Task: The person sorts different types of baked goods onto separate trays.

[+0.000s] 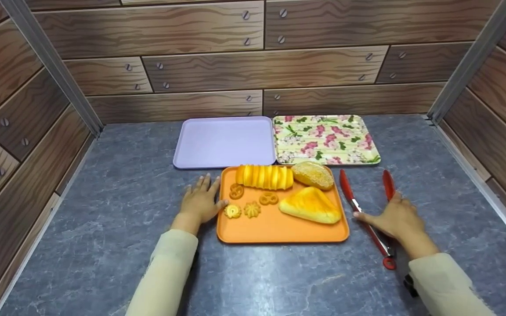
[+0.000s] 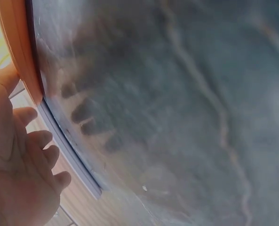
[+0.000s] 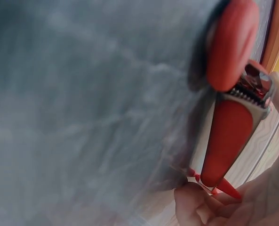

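My left hand [image 1: 200, 202] lies at the left edge of an orange tray [image 1: 279, 232], thumb at the rim and fingers spread; the left wrist view also shows the thumb there. On that tray are a sliced loaf [image 1: 265, 177], a seeded bun [image 1: 313, 174], a triangular bread [image 1: 310, 205], two pretzel shapes [image 1: 269, 199] and two flower-shaped cookies [image 1: 252, 210]. Right of it, my right hand [image 1: 400, 221] holds red-and-silver tongs [image 1: 375, 237], thumb by one arm and fingers curled at the other. The tongs' tips stand apart; a red ring [image 3: 233, 44] ends the handle.
Behind the orange tray, a purple tray [image 1: 225, 142] and a floral tray [image 1: 327, 139] stand side by side. Wood-patterned walls [image 1: 204, 72] close off the back and both sides of the grey marbled table [image 1: 117, 193].
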`<state>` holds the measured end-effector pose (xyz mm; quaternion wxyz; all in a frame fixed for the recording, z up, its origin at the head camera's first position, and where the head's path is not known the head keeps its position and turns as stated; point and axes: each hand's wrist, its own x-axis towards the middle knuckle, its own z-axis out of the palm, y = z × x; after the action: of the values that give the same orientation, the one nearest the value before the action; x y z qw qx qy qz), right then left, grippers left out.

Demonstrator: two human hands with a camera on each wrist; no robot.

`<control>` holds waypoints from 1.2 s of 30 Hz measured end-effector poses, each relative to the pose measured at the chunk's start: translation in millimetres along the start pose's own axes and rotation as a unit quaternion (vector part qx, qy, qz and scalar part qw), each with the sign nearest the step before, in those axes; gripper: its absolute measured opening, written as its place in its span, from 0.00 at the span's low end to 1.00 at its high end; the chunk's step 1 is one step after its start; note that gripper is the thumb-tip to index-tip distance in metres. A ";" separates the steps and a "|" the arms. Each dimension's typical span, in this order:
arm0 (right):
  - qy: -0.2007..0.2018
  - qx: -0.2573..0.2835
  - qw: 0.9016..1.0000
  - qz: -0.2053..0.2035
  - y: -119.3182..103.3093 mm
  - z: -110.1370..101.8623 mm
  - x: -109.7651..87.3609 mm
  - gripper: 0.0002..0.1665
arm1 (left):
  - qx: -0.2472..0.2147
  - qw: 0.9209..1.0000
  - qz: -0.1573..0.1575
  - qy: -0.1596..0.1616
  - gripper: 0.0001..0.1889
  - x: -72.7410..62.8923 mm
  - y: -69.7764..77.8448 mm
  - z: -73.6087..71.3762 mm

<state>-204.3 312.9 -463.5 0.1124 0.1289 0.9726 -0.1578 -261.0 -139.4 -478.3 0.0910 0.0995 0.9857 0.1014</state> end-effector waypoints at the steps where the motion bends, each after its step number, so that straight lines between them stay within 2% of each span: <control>1: -0.001 0.002 1.000 0.001 0.1 0.3 0.0 0.89 | 0.001 1.000 0.004 -0.001 0.38 0.0 0.4 0.1; 16: 0.017 0.022 1.000 -0.009 0.3 4.8 0.5 0.89 | -0.009 0.999 0.030 -0.017 0.35 2.7 4.2 1.6; 25: 0.016 0.025 1.000 0.002 -0.4 6.4 0.2 0.87 | -0.008 0.999 0.044 -0.001 0.36 2.2 3.5 5.3; 32: 0.016 0.033 0.999 0.008 4.1 1.2 -2.1 0.85 | -0.004 0.999 0.039 -0.001 0.35 3.3 4.2 5.6; 36: 0.031 0.047 0.998 0.004 8.4 -5.0 -2.4 0.83 | -0.005 0.999 0.038 -0.001 0.35 3.1 4.5 4.4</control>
<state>-200.5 321.8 -460.6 0.0772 0.1427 0.9666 -0.1986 -262.2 -133.6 -482.1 0.0888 0.1364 0.9805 0.1100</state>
